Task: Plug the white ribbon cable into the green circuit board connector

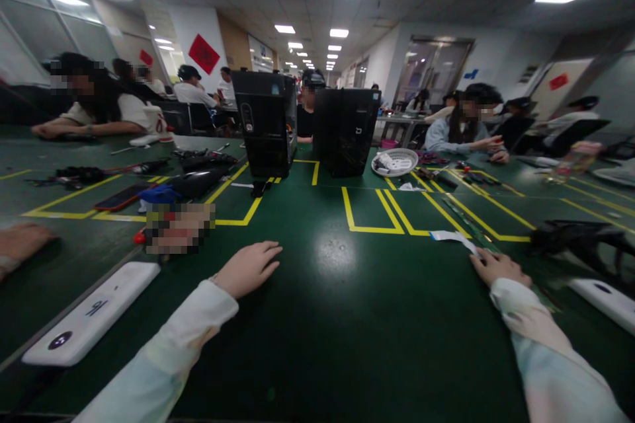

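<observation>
My left hand point(251, 268) lies palm down on the green table, its fingers stretched out and slightly apart, with nothing in them. At the right, my right hand point(499, 269) has its thumb and fingertips at the near end of a white flat ribbon cable point(450, 236) with a blue tip. The fingers appear closed on that end, though their undersides are hidden. A long thin green strip point(469, 221) runs along the table just beyond my right hand and passes beside the cable.
Two black computer towers point(265, 125) point(344, 132) stand ahead. White power banks point(94, 314) point(608, 301) lie at both sides. A white basket point(395, 162) holds small parts. Tools and a blue cloth point(159, 194) lie left. A neighbour's hand point(22, 248) rests at the left edge.
</observation>
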Demonstrator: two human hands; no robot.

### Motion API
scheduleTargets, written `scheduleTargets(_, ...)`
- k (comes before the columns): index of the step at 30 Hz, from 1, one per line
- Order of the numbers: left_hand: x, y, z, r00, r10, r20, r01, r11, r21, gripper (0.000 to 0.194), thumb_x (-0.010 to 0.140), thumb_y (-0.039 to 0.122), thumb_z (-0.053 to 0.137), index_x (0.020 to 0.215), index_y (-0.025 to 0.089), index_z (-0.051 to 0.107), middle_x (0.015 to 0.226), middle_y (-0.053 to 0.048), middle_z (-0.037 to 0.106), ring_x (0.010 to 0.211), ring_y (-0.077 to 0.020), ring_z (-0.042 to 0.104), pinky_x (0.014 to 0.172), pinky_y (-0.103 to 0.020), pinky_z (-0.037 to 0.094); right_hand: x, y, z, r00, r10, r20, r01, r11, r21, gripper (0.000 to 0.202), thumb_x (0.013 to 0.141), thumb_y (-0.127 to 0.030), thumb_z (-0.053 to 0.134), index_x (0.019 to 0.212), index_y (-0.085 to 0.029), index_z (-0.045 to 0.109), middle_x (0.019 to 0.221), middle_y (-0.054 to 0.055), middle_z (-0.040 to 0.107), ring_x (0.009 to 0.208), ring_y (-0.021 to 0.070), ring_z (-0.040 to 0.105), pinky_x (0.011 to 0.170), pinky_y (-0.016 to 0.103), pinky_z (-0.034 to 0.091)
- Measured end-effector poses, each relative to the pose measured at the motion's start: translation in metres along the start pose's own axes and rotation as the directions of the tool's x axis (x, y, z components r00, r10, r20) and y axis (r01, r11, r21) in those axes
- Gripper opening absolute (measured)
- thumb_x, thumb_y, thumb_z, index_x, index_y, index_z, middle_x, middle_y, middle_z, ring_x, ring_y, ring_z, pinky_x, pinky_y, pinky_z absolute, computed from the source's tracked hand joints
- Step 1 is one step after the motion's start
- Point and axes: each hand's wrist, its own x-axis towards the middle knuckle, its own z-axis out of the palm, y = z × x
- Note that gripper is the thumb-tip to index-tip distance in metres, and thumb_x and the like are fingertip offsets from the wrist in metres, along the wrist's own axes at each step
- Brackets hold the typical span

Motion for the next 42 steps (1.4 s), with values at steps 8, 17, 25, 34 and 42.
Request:
scheduleTargets(8, 0.059, -0.037, 0.036, 0.985, -0.126, -0.117, 0.130, 0.991, 0.022, 0.049, 0.094, 0.037, 0.031, 0.129, 0.011, 0.052, 0.137, -0.017, 0.051, 0.125, -0.0295, 0.048, 0.105, -0.050, 0.033, -0.006, -0.014, -0.005, 0.990, 0.139, 0.035, -0.138, 0.990, -0.033, 0.056, 0.090, -0.054, 0.029, 0.128, -0.022, 0.056, 0.134, 0.021, 0.047, 0.123, 0.0410, 0.044, 0.089, 0.058, 0.039)
scheduleTargets(17, 0.056, -0.054, 0.056, 0.982, -0.142, -0.124, 0.143, 0.990, 0.003, 0.047, 0.093, 0.038, 0.033, 0.132, 0.017, 0.050, 0.140, -0.011, 0.050, 0.129, -0.0263, 0.044, 0.108, -0.047, 0.032, -0.006, -0.020, 0.001, 0.996, -0.089, -0.007, 0.087, 0.986, -0.142, 0.051, 0.090, -0.038, 0.037, 0.121, -0.005, 0.059, 0.138, 0.022, 0.046, 0.130, 0.0357, 0.037, 0.104, 0.046, 0.033)
scheduleTargets(25, 0.057, -0.054, 0.059, 0.982, -0.150, -0.116, 0.151, 0.989, -0.008, 0.048, 0.093, 0.039, 0.032, 0.134, 0.018, 0.048, 0.141, -0.011, 0.049, 0.131, -0.0256, 0.042, 0.109, -0.046, 0.030, -0.024, -0.068, 0.017, 0.963, -0.269, 0.010, 0.267, 0.947, -0.177, 0.058, 0.094, -0.043, 0.030, 0.137, -0.008, 0.044, 0.132, 0.021, 0.051, 0.118, 0.0319, 0.050, 0.100, 0.043, 0.037)
scheduleTargets(34, 0.056, -0.052, 0.054, 0.983, -0.155, -0.094, 0.155, 0.988, -0.004, 0.050, 0.093, 0.039, 0.032, 0.134, 0.015, 0.047, 0.142, -0.012, 0.048, 0.132, -0.0263, 0.041, 0.110, -0.046, 0.030, -0.085, -0.139, 0.016, 0.694, -0.708, -0.131, 0.711, 0.703, -0.032, 0.047, 0.090, -0.042, 0.041, 0.126, -0.016, 0.056, 0.124, 0.016, 0.057, 0.113, 0.0309, 0.052, 0.098, 0.048, 0.040)
scheduleTargets(42, 0.056, -0.052, 0.054, 0.984, -0.150, -0.098, 0.150, 0.989, -0.002, 0.050, 0.093, 0.039, 0.031, 0.134, 0.016, 0.048, 0.141, -0.011, 0.049, 0.131, -0.0262, 0.042, 0.109, -0.047, 0.031, -0.162, -0.207, -0.004, 0.306, -0.945, -0.116, 0.929, 0.269, 0.255, 0.045, 0.093, -0.039, 0.043, 0.133, -0.020, 0.049, 0.133, 0.014, 0.050, 0.124, 0.0266, 0.044, 0.104, 0.049, 0.037)
